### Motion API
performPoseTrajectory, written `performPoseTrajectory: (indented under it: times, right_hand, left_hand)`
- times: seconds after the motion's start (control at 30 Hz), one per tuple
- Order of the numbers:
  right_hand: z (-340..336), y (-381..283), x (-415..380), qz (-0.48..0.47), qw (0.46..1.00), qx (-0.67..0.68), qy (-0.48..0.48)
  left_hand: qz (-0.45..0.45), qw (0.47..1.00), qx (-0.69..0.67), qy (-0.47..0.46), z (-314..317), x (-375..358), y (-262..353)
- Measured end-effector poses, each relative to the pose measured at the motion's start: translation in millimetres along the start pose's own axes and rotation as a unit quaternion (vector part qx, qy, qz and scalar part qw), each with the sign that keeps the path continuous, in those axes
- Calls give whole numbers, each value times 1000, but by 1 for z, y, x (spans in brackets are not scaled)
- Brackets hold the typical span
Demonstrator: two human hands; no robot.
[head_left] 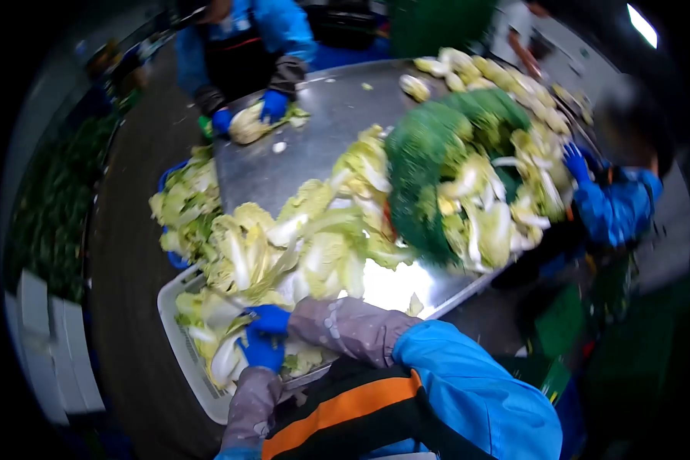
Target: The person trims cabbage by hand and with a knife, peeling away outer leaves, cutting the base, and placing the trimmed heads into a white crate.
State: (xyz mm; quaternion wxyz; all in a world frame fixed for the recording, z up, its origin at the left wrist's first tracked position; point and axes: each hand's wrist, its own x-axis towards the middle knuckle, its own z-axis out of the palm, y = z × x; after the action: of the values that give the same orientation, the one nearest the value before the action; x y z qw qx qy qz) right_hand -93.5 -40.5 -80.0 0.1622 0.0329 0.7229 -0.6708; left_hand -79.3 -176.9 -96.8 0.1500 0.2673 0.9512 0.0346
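My right hand (268, 318), in a blue glove, is closed around what looks like a knife, its thin grey blade (228, 300) pointing up and left over the leaves. Just below it is my left hand (263, 353), gloved in blue too, with its fingers curled; what they hold is hidden. Both hands are close together above a white plastic basket (170, 326). Loose napa cabbage leaves (222, 356) lie in that basket. More pale green leaves (314, 253) are heaped on the metal table (261, 180) just beyond my hands.
A green mesh sack (422, 169) spills cabbage pieces on the table's right. Trimmed cabbages (506, 77) are piled at the far right. Across the table a co-worker's gloved hands (274, 106) hold a cabbage (251, 124). Another co-worker (617, 203) stands at right. A leaf-filled blue basket (163, 180) adjoins the left edge.
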Motion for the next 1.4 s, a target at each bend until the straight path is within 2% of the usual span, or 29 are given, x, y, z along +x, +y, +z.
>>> performPoseTrajectory:
  times: [0.07, 0.1, 0.13, 0.17, 0.2, 0.27, 0.3, 0.33, 0.4, 0.47, 0.5, 0.6, 0.7, 0.73, 0.77, 0.83, 0.87, 0.9, 0.93, 0.97, 1.0, 1.03, 1.07, 1.13, 1.17, 1.2, 1.27, 1.3, 1.4]
  right_hand:
    - [12, -43, -32, -82, 994, 64, -22]
    - [14, -50, -40, -154, 987, 39, -23]
    - [6, -53, -59, -112, 987, 86, -80]
    - [-2, -46, -74, -111, 983, 117, -85]
    - [-13, -39, -86, -114, 979, 145, -92]
    - [-44, -19, -116, -74, 969, 236, -26]
    - [-63, -19, -138, -60, 960, 272, 20]
    - [-86, -19, -162, -48, 948, 308, 64]
    - [-126, -6, -200, -68, 921, 348, 162]
    - [-163, -12, -244, -102, 888, 333, 302]
    - [-187, -8, -260, -130, 869, 322, 353]
    - [-263, -7, -302, -171, 816, 286, 473]
    - [-342, -5, -330, -194, 811, 224, 505]
    - [-368, -3, -336, -197, 816, 212, 500]
    - [-390, -6, -341, -189, 822, 208, 495]
    - [-430, -7, -345, -171, 829, 233, 479]
    - [-449, -2, -345, -155, 834, 238, 473]
    - [-469, 9, -339, -127, 847, 211, 470]
    - [-485, 18, -335, -124, 859, 176, 464]
    - [-500, 30, -324, -137, 860, 221, 440]
    - [-509, 21, -318, -122, 873, 195, 431]
    - [-521, 21, -305, -146, 876, 177, 423]
    - [-528, 7, -297, -106, 886, 161, 422]
    - [-547, 7, -268, -47, 864, -90, 494]
    - [-550, 8, -254, -30, 860, -133, 492]
    - [-551, 11, -243, -13, 853, -175, 491]
    - [-546, -4, -238, 25, 881, -86, 465]
    - [-547, -8, -236, 27, 890, -69, 451]
    - [-547, -7, -222, 4, 890, -50, 453]
  left_hand:
    - [-48, 985, -164, 3, 14, 13, -68]
    - [-39, 995, -92, -8, 11, 14, -96]
    - [-31, 999, -24, -14, 10, 19, -130]
    - [-55, 993, 46, 92, 97, 28, -239]
    - [-62, 993, -79, -56, 103, 39, -294]
    - [21, 944, 170, -281, 82, 62, -317]
    - [-75, 986, -65, -131, 66, 61, -303]
    - [-163, 941, -294, 30, 39, 53, -269]
    - [12, 878, -443, 181, -43, 51, -141]
    - [91, 834, -527, 137, -120, 50, 11]
    - [137, 820, -551, 73, -142, 51, 79]
    - [294, 737, -592, -140, -146, 66, 248]
    - [237, 616, -650, -377, -130, 85, 399]
    - [245, 634, -622, -390, -120, 100, 431]
    - [197, 665, -603, -396, -101, 120, 454]
    - [148, 737, -576, -320, -59, 185, 468]
    - [78, 755, -613, -220, -43, 216, 458]
    - [87, 854, -499, -118, -38, 252, 444]
    - [87, 867, -483, -85, -42, 278, 423]
    - [85, 880, -465, -52, -46, 305, 402]
    - [122, 859, -498, 10, -86, 294, 413]
    - [77, 819, -567, 45, -87, 315, 415]
    - [27, 773, -628, 82, -88, 331, 416]
    - [24, 786, -618, 23, -125, 325, 450]
    - [22, 791, -611, -8, -136, 325, 464]
    - [29, 836, -547, 10, -135, 333, 472]
    - [48, 909, -411, 44, -126, 351, 489]
    - [98, 787, -609, -10, -109, 366, 489]
    - [64, 700, -697, -141, -77, 407, 464]
